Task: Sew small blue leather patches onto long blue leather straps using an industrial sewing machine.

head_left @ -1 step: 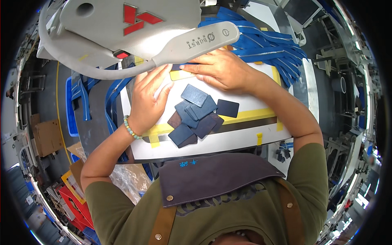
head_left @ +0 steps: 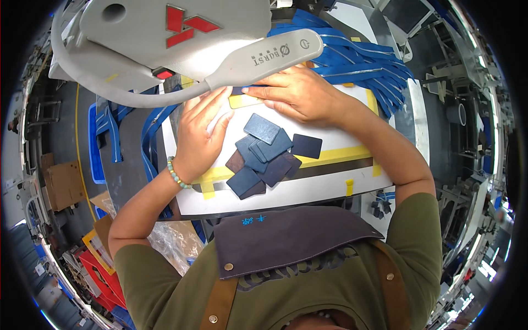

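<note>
The left grip [head_left: 198, 132] lies flat, thumb apart from the fingers; the right grip [head_left: 308, 98] stretches forward, and whether it pinches anything I cannot tell, as the lamp [head_left: 269, 55] hides some fingertips. Between the two sits a dark blue strip [head_left: 237, 89], its far part under the lamp; the hands seem set on either side to keep it flat and straight. Just nearer the body than both grips, a loose pile of dark patches [head_left: 269, 140] lies on the white tabletop [head_left: 209, 204], probably for easy reach. Blue zippers [head_left: 357, 71] spread beyond the right grip, likely out of the way.
</note>
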A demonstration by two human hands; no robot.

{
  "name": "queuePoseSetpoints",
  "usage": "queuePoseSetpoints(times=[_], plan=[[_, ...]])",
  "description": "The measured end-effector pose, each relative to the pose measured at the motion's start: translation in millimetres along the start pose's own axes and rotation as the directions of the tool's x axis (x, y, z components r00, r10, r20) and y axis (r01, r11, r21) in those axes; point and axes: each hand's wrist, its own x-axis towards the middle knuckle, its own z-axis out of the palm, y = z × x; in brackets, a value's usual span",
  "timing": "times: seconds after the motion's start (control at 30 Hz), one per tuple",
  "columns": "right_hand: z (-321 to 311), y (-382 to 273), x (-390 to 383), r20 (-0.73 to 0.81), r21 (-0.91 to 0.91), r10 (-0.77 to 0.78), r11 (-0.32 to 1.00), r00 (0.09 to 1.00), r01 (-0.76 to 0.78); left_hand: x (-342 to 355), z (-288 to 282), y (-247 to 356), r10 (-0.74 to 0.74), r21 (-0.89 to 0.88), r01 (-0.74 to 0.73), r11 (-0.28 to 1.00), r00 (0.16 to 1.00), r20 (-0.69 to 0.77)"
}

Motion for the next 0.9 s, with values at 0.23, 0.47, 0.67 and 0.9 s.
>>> queuePoseSetpoints(times=[0.23,0.47,0.67,0.9], plan=[[0,1,3,-0.015,-0.005,-0.008,1.000,1.000,0.008,-7,10,14,-0.120,-0.241,0.119,0.963,0.993,0.009],[-7,-1,14,0.030,0.004,-0.015,1.000,0.999,0.015,3,14,27,0.165,0.216,-0.198,0.956,0.973,0.162],[4,0,12,-0.078,0.031,-0.005,1.000,0.997,0.007,18,4,9,0.266,0.315,-0.283,0.906,0.959,0.098],[6,4,9,-0.118,-0.025,-0.072,0.997,0.990,0.069,20,2,-3,0.294,0.403,-0.280,0.871,0.955,0.028]])
